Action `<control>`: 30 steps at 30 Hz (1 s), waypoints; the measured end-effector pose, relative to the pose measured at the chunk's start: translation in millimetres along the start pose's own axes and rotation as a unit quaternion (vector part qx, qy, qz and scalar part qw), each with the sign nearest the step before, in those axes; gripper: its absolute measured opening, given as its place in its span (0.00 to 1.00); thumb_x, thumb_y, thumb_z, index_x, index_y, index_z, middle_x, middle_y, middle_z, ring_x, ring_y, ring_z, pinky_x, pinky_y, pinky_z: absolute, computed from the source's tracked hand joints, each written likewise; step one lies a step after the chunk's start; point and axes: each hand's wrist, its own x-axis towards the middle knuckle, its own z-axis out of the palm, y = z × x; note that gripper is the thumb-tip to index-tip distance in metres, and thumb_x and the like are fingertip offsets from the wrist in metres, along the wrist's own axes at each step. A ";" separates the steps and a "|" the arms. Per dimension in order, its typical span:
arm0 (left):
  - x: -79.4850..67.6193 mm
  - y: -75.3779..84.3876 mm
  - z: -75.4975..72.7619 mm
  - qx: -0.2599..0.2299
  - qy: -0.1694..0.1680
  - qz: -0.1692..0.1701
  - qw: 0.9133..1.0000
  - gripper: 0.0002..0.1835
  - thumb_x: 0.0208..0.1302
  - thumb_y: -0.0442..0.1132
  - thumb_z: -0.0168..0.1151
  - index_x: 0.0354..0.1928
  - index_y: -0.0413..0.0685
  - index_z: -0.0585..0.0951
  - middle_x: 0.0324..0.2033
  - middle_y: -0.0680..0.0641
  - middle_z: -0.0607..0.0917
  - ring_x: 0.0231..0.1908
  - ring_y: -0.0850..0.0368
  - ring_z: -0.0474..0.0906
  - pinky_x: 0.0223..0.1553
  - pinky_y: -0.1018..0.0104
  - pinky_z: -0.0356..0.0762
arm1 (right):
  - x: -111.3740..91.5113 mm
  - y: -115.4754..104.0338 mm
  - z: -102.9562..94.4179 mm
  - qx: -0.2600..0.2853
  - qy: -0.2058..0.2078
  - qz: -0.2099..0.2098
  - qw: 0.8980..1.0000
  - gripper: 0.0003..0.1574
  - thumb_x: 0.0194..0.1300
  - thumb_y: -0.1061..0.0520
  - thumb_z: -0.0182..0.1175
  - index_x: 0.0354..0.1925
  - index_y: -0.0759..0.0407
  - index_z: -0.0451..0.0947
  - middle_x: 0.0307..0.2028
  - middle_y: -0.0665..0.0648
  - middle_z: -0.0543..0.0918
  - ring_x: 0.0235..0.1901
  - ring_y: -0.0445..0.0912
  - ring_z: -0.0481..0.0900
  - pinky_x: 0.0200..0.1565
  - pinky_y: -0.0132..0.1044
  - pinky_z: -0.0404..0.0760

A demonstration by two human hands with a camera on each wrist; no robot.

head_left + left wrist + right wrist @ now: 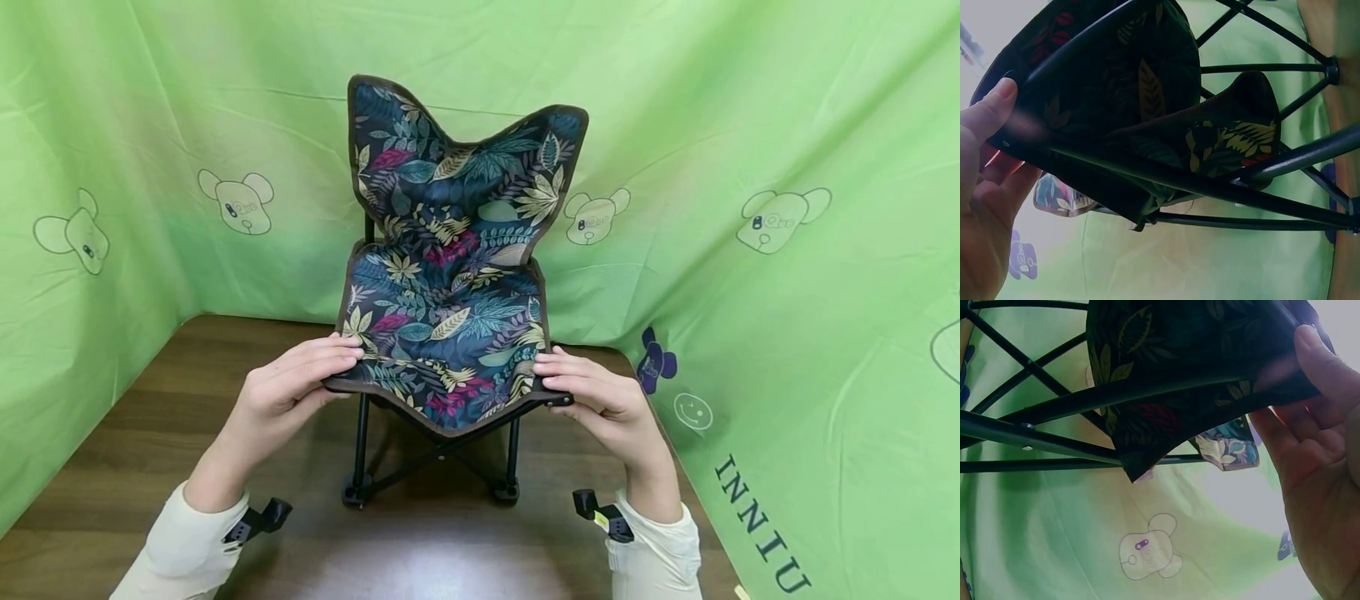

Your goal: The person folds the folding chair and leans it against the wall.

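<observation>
While the leaf-patterned chair [453,292] stands unfolded, left fingers [330,360] and right fingers [564,367] pinch its front seat corners [561,401] (thumbs [999,103] underneath).

I see green cloth [675,100] far, left and right, a smiley face [693,412] at right, a brown table [112,500].

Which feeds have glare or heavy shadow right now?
Head: bright, with glare on the table at bottom centre; left wrist: chair's underside in deep shadow, upper-left corner washed out; right wrist: underside dark too, white glare above the right hand.
</observation>
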 end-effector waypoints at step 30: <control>20.8 0.9 0.2 0.002 0.008 -0.048 0.999 0.17 0.66 0.37 0.69 0.52 0.30 0.85 0.55 0.37 0.86 0.61 0.42 0.80 0.67 0.56 0.73 | 29.2 -12.8 11.8 -0.048 0.033 0.017 0.998 0.26 0.51 0.81 0.69 0.51 0.82 0.80 0.53 0.75 0.83 0.61 0.62 0.80 0.71 0.56 0.68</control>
